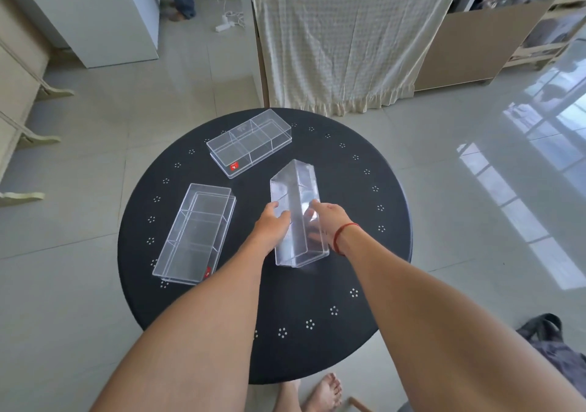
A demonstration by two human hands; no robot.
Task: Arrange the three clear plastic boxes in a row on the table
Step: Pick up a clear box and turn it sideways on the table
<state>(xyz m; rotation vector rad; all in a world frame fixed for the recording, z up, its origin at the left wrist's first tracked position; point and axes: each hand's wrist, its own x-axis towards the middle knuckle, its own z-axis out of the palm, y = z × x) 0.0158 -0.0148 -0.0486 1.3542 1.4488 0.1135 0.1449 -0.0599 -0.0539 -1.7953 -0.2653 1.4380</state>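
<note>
Three clear plastic boxes are on or over a round black table (317, 342). One box with dividers and a red sticker (249, 142) lies at the far side, angled. A second divided box (195, 234) lies at the left, its long side running away from me. The third box (296, 196) is tilted on its side near the middle, held between both hands. My left hand (272, 226) grips its left wall. My right hand (326, 221), with a red string at the wrist, grips its right wall, fingers showing through the plastic.
The table stands on a glossy tiled floor. A cloth-covered piece of furniture (345, 40) stands just behind the table. A white cabinet (92, 15) is at the back left, a power strip (225, 24) lies on the floor, and dark fabric (558, 348) sits at the lower right.
</note>
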